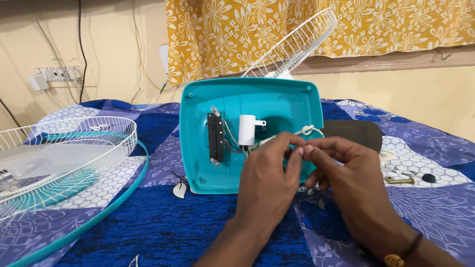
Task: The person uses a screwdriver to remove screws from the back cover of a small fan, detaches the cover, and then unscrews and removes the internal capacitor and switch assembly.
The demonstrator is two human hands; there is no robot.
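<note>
A teal plastic fan base (277, 101) stands tipped on its edge on the bed, its open underside facing me. Inside it are a black switch block (215, 137), a white cylindrical capacitor (246, 129) and thin wires. My left hand (267, 180) and my right hand (346, 173) meet in front of the base's lower right part. Both pinch a white cable (309, 130) whose knotted loop shows just above my fingertips.
A white wire fan guard with a teal rim (74, 153) and clear blades lies at the left. A second white guard (297, 42) leans behind the base. A black cover (354, 132) and small metal parts (405, 178) lie at the right on the blue patterned sheet.
</note>
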